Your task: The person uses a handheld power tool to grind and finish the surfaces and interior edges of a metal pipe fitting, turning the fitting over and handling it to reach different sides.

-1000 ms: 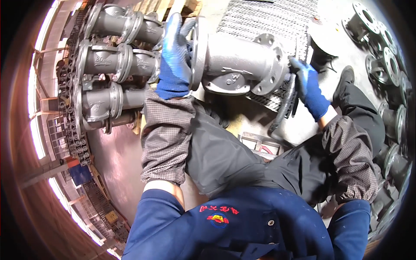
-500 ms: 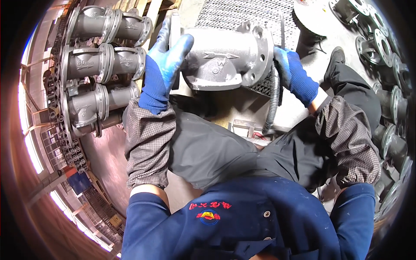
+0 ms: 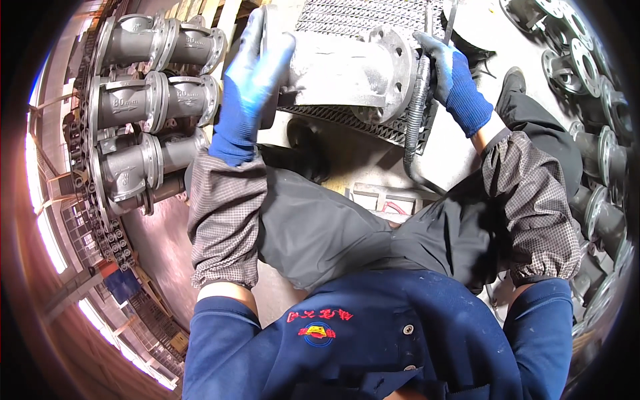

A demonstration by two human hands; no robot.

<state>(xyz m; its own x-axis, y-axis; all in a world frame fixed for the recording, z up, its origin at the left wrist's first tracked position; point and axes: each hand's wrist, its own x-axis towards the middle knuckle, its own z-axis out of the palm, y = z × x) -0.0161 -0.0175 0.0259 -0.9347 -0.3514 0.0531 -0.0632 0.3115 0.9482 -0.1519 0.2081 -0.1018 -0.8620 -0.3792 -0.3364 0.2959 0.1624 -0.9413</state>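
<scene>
A grey cast-metal valve body [image 3: 337, 67] with round bolt flanges lies crosswise in front of me at the top. My left hand [image 3: 257, 73], in a blue glove, is wrapped around its left flange, with the thumb over the inner side. A ribbed grey hose [image 3: 415, 110] runs down beside the right flange. My right hand [image 3: 448, 77], also gloved in blue, has its fingers curled around the hose's upper end, just off the flange. What lies inside its palm is partly hidden. A dark rod [image 3: 451, 23] sticks up above it.
Several similar valve bodies [image 3: 127, 100] are stacked at the left. More flanged castings [image 3: 583, 70] stand along the right edge. Beneath the held valve body is a metal mesh surface [image 3: 327, 23]. A small pale metal frame [image 3: 373, 193] sits between my knees.
The valve body has turned about its long axis, so its raised arrow no longer shows. My right hand has come up and away from the right flange, and the hose sits higher.
</scene>
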